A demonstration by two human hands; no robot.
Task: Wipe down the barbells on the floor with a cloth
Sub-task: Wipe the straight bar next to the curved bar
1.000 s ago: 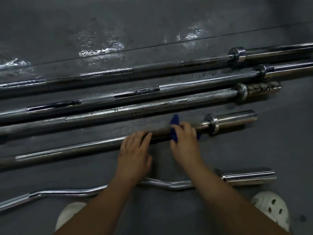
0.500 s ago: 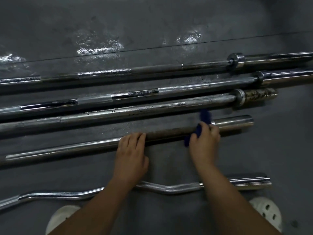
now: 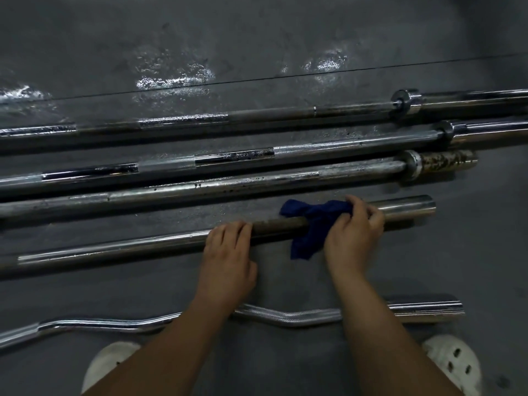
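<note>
your right hand [image 3: 354, 238] with blue cloth [image 3: 313, 225] has slid right along fourth barbell [image 3: 114, 247], from mid-shaft past collar onto sleeve. fingers curled round cloth and bar. left hand [image 3: 228, 252] stays put, fingers flat, pressing shaft steady. this end nearly wiped; left stretch likely next.

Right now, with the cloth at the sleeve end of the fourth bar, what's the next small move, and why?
Probably slide the right hand and blue cloth leftward along the fourth barbell toward the left hand. The shaft between the hands looks dull and brownish, the left hand rests on the bar steadying it, and the cloth is already draped over it.
</note>
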